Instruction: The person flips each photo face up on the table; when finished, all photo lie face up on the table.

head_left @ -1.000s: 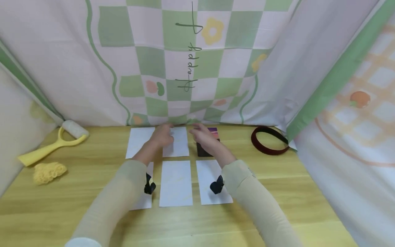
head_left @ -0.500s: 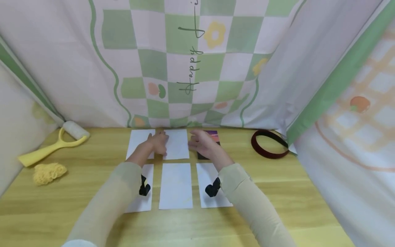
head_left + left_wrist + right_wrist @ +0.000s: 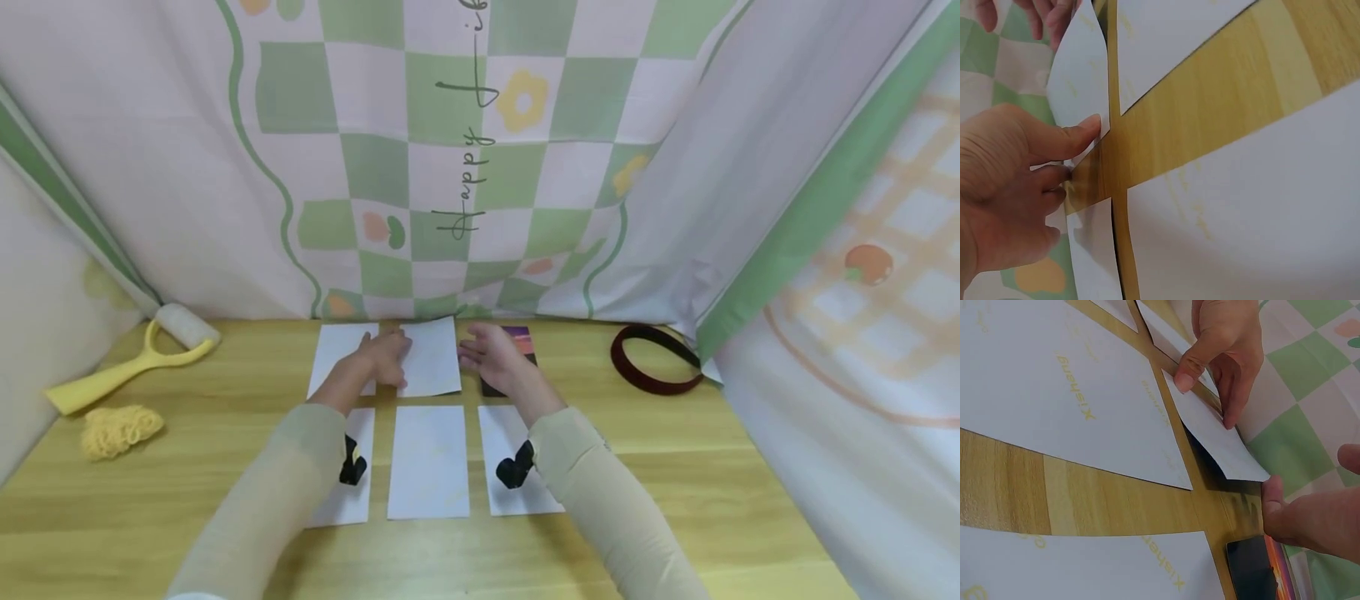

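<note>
My left hand (image 3: 386, 357) holds the left part of the top middle photo print (image 3: 431, 358), which lies white side up. In the left wrist view its thumb (image 3: 1089, 130) presses near the print's corner, with the other fingers curled by the edge. The print's right end is raised off the table and bowed, as the right wrist view shows. At that end is my right hand (image 3: 491, 358), fingers extended, its thumb (image 3: 1272, 487) right at the print's corner. Under and beside the right hand lies a face-up print (image 3: 519, 337) with a purple and orange sky and a dark lower part.
Other white-backed prints lie around: top left (image 3: 341, 346), bottom left (image 3: 352, 500), bottom middle (image 3: 427, 462) and bottom right (image 3: 517, 500). A yellow-handled roller (image 3: 135, 358) and a yellow yarn clump (image 3: 122, 431) lie left. A dark red headband (image 3: 652, 383) lies right. A checked cloth (image 3: 442, 167) hangs behind.
My left hand has moved left to the top middle print's left side, and that print's right end has come up. The right hand has drawn slightly back with its fingers spread.
</note>
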A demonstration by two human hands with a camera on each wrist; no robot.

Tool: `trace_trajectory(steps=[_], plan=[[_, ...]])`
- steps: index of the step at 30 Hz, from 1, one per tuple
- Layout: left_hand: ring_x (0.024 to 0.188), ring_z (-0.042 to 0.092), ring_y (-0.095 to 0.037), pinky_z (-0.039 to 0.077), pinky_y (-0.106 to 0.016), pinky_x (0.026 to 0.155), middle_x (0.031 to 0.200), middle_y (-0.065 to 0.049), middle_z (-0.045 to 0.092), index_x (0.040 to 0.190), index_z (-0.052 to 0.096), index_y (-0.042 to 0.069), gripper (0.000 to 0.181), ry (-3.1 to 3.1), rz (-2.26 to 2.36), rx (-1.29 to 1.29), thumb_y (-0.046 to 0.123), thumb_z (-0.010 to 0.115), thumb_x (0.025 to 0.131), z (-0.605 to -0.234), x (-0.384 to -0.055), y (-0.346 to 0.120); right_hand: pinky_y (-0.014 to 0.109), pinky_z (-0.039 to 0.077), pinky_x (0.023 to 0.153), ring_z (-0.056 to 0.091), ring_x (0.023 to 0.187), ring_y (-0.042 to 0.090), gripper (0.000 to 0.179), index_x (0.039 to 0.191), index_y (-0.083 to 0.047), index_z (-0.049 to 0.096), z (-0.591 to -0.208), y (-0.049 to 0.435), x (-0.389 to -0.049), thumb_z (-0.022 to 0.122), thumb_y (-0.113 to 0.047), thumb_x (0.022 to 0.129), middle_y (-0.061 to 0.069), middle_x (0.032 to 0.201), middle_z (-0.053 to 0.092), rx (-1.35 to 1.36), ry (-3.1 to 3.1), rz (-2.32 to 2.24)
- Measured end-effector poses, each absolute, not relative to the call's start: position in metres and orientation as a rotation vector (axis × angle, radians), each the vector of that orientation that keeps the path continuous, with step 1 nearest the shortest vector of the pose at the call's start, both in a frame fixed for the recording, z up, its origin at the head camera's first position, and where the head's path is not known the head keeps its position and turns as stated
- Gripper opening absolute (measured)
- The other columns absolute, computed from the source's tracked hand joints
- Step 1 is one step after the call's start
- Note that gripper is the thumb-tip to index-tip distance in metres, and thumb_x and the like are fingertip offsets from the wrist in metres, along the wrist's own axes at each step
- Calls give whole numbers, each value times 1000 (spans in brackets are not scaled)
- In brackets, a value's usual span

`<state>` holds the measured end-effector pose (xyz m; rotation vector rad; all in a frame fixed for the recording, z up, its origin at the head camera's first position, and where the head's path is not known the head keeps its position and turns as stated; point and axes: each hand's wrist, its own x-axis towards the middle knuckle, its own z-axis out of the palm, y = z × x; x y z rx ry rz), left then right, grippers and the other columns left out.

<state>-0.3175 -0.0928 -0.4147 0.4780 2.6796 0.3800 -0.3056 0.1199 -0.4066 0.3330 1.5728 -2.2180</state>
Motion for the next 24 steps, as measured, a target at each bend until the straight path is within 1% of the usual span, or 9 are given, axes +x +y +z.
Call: trace_trajectory(steps=[4,8,11,13,15,16,18,21,24], plan=[[163,15,-40,4,-67,131,172,-22,23,160,35,1,83,2687,340,486,21,76,91,-415,-318,-92,28,44,105,38,147,38,62,163,1,15,-408,119,-306,39,-16,108,33,166,27,339,1609,-2172],[160,24,-42,8,-68,131,169,-22,32,158,39,1,82,2730,268,528,25,78,89,-414,-320,-89,18,43,80,54,112,22,58,162,2,19,-408,120,-306,37,-14,109,29,162,39,320,1671,-2123],[155,35,-43,14,-69,130,163,-21,43,156,43,2,84,2781,264,550,29,81,86,-413,-320,-85,16,40,73,55,90,11,55,159,6,23,-407,118,-304,38,-8,108,22,142,58,253,1750,-2062],[150,42,-43,22,-66,129,159,-21,49,154,45,3,85,2812,310,553,30,83,83,-414,-320,-83,17,40,73,56,85,8,54,158,7,28,-407,116,-303,40,-5,107,12,124,64,193,1801,-2016],[147,45,-44,30,-65,126,158,-22,50,155,45,3,86,2817,398,534,30,83,82,-415,-319,-82,18,41,76,56,87,8,51,156,8,34,-408,114,-302,41,-2,106,6,117,63,137,1837,-1982],[146,46,-44,34,-65,123,157,-23,50,155,45,3,86,2815,448,522,31,82,82,-416,-319,-81,18,42,79,57,90,9,51,156,8,35,-408,114,-301,40,-1,106,8,120,64,107,1848,-1970],[146,47,-45,39,-63,121,157,-24,50,154,46,2,83,2788,588,484,32,80,84,-416,-318,-79,20,47,87,60,101,12,50,155,7,38,-410,113,-301,40,2,105,17,134,64,65,1857,-1964],[148,43,-46,37,-60,124,159,-27,46,154,44,-3,77,2696,829,401,34,71,92,-415,-317,-76,29,52,105,62,116,19,53,157,5,38,-412,114,-299,40,4,104,27,154,52,22,1851,-1978],[151,38,-47,33,-54,128,161,-30,40,154,39,-9,72,2564,1070,308,36,59,101,-413,-317,-73,41,48,116,64,117,22,55,159,-3,37,-414,114,-298,44,2,104,28,153,52,39,1825,-1999]])
